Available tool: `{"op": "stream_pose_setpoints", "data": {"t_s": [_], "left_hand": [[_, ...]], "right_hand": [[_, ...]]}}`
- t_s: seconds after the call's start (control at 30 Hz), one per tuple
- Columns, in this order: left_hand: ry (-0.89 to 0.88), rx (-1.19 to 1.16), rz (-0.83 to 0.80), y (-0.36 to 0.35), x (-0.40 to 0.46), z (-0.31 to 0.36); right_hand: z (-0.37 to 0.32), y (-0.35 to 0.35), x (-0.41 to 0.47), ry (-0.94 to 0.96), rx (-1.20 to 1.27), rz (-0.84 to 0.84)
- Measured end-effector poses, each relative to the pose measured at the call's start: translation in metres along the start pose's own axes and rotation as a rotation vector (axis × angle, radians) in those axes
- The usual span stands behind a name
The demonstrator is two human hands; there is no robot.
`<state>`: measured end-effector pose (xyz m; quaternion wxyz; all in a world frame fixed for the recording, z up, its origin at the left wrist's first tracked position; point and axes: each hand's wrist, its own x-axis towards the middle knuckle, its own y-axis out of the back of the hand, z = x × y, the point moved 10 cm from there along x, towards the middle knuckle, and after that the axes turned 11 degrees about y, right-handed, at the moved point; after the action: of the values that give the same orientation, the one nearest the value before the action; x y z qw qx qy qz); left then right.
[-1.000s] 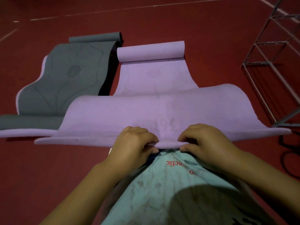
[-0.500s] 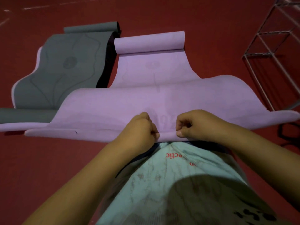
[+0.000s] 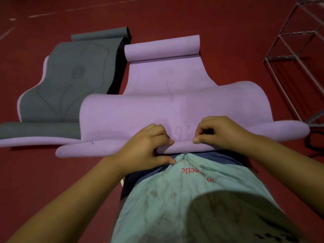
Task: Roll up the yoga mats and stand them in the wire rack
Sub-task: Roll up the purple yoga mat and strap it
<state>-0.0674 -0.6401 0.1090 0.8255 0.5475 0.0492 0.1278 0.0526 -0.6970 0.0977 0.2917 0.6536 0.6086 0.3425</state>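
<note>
A purple yoga mat (image 3: 166, 81) lies lengthwise ahead of me on the red floor, its far end curled into a small roll. Its near end is curled over into a thin roll just in front of my body. My left hand (image 3: 145, 146) and my right hand (image 3: 219, 132) both pinch that near roll at its middle, a short gap between them. A grey yoga mat (image 3: 70, 81) lies to the left, wavy, with both ends curled. The wire rack (image 3: 298, 55) stands at the right, with nothing seen in it.
Red court floor (image 3: 228, 23) with white lines stretches all around. A dark cable or strap (image 3: 313, 142) lies on the floor by the rack's near corner. My light green shirt fills the lower middle of the view.
My hands have shifted slightly apart along the near edge and curled it tighter. The purple mat's near fold has risen and bulges higher behind my hands.
</note>
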Motion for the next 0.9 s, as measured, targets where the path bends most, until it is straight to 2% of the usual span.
{"op": "stream_pose_setpoints", "data": {"t_s": [0.13, 0.27, 0.33, 0.4, 0.53, 0.67, 0.9], "left_hand": [[-0.01, 0.034, -0.045, -0.003, 0.005, 0.005], [-0.031, 0.094, -0.02, -0.001, 0.009, 0.012], [-0.017, 0.109, 0.006, 0.0, 0.007, 0.011], [0.014, 0.098, 0.027, 0.002, 0.007, 0.005], [0.059, 0.009, 0.009, 0.004, 0.011, -0.007], [0.08, -0.089, -0.046, 0.008, 0.016, -0.016], [-0.021, 0.205, 0.158, 0.02, 0.0, -0.001]], "right_hand": [[-0.004, 0.003, 0.0, 0.051, -0.036, 0.007], [-0.044, 0.012, -0.015, 0.299, -0.419, 0.13], [-0.051, 0.012, -0.033, 0.342, -0.513, 0.146], [-0.047, 0.013, -0.047, 0.308, -0.535, 0.146], [-0.03, 0.013, -0.05, 0.208, -0.487, 0.164], [-0.016, 0.022, -0.033, 0.15, -0.333, 0.131], [0.006, 0.022, -0.014, -0.005, -0.184, 0.031]]}}
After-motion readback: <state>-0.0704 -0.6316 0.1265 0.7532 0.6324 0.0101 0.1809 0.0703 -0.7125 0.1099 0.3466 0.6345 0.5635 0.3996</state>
